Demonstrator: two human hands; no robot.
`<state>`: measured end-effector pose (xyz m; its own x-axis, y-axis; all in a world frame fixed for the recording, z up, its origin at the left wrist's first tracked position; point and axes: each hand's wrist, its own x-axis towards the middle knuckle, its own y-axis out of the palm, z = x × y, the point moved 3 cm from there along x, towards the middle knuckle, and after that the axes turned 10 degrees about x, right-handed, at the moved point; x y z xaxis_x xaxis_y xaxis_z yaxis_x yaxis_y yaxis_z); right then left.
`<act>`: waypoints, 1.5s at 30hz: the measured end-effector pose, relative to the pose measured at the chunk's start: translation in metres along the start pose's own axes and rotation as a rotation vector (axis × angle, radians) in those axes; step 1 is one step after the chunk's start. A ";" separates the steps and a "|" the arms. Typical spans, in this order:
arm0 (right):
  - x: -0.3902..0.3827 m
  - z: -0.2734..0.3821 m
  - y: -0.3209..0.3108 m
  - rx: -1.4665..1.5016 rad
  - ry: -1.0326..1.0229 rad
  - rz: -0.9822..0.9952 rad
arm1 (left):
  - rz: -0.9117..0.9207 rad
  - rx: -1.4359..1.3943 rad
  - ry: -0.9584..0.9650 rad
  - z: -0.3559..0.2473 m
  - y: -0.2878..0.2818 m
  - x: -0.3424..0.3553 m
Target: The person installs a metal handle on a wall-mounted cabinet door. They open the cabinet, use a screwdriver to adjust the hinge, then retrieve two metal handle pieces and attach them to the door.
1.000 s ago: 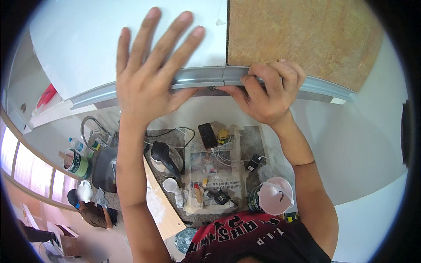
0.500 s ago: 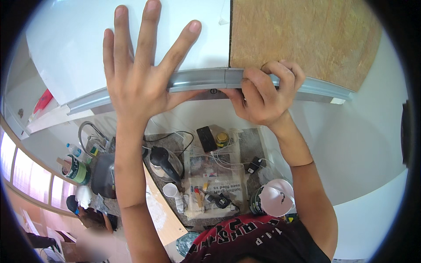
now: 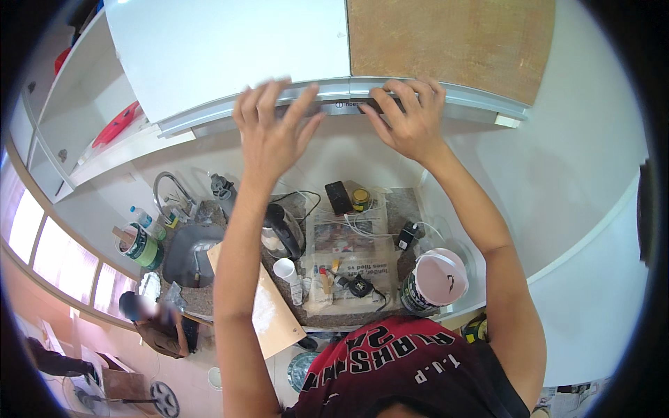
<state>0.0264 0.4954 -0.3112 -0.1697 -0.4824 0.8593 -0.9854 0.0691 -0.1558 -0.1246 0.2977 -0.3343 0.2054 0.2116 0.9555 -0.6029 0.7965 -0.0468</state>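
My left hand (image 3: 270, 132) is raised at the silver metal rail (image 3: 209, 111) along the lower edge of a white overhead panel (image 3: 230, 49). Its fingers are apart and slightly blurred, the tips over the rail. To the right, my right hand (image 3: 412, 120) curls its fingers over the same rail, thumb lower down against the dark front strip. A brown wooden panel (image 3: 449, 42) sits beside the white one, above that hand. A seam in the rail shows between the hands.
Below is a counter with a sink (image 3: 191, 254), an electric kettle (image 3: 282, 233), a phone (image 3: 339, 198), newspaper (image 3: 348, 237), a paper cup (image 3: 286, 270) and a pink-topped bucket (image 3: 440, 279). An open shelf (image 3: 83, 104) stands left. Another person (image 3: 164, 331) is at lower left.
My left hand has come off its flat spread on the white panel, moving right and down to the rail. My right hand has loosened its tight curl and spread its fingers. The view has shifted.
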 end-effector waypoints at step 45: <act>-0.022 -0.025 -0.025 0.217 0.224 0.099 | 0.364 0.116 0.079 -0.016 0.021 0.103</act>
<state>0.0540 0.5265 -0.3137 -0.2874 -0.2770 0.9169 -0.9417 -0.0932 -0.3233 -0.1039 0.3457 -0.2419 0.0177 0.5154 0.8567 -0.7296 0.5925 -0.3414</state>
